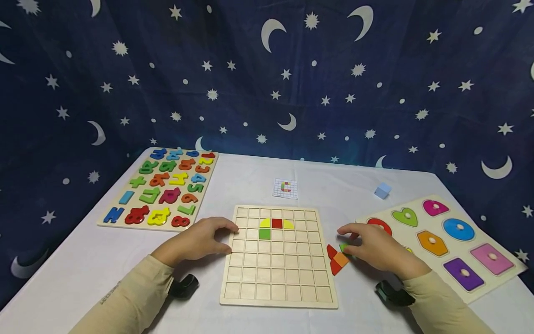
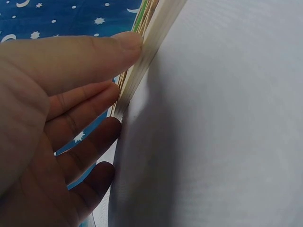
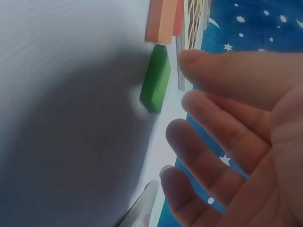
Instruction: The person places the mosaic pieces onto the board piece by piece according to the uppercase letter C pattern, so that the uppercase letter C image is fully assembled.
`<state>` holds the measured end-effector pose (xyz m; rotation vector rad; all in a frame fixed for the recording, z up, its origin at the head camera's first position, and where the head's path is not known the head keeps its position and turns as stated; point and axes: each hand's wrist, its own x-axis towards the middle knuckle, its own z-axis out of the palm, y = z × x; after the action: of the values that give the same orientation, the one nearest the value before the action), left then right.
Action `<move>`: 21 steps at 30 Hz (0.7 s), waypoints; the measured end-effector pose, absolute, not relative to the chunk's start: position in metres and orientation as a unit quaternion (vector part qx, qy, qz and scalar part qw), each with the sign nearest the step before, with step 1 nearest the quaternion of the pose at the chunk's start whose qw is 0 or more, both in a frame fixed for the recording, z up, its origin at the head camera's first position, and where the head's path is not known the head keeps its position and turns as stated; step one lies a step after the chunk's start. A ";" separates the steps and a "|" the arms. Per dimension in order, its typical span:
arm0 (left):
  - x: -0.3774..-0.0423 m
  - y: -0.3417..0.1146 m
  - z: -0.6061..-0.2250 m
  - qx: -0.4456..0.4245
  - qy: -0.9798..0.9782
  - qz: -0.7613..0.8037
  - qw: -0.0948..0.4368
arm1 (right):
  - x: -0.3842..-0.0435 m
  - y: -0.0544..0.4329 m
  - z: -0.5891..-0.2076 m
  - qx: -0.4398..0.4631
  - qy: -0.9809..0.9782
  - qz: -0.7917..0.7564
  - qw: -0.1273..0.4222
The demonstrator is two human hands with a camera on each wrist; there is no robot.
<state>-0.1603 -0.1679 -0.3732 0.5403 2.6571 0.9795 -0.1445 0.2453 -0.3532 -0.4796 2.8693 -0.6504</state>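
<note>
Through the head view I have the gridded board (image 1: 278,278) lying in the middle of the white-covered table (image 1: 246,181). Toward its far side sits a red square (image 1: 277,223) between two yellow pieces (image 1: 289,224), with a green square (image 1: 264,234) just nearer than the left one. My left hand (image 1: 202,239) is at the board's left edge, its grip spread; my right hand (image 1: 373,246), also spread, is beside the loose green piece (image 1: 343,247), which lies right of the board with an orange piece (image 1: 341,260) and two red pieces (image 1: 331,251). A pattern card (image 1: 285,189) lies beyond the far edge, a number board (image 1: 175,209) at far left, a shape board (image 1: 459,249) at right and a blue cube (image 1: 382,190) at far right. In the left wrist view my thumb rests against the board's side, the fingers fanned apart. In the right wrist view thumb and fingers are parted near the green piece, apparently without contact, though this low angle makes that hard to judge.
</note>
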 end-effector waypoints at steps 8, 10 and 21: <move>-0.159 -0.168 -0.371 0.186 0.914 0.335 0.129 | -0.142 0.250 -0.358 -0.139 0.961 -0.218 0.102; -0.159 -0.168 -0.372 0.189 0.915 0.334 0.127 | -0.141 0.250 -0.360 -0.138 0.961 -0.218 0.102; -0.159 -0.168 -0.373 0.190 0.915 0.334 0.126 | -0.142 0.249 -0.362 -0.145 0.964 -0.209 0.079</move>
<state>-0.1592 -0.1681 -0.3726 0.5531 2.6630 0.9712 -0.1420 0.2493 -0.3624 -0.4343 2.8845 -0.6241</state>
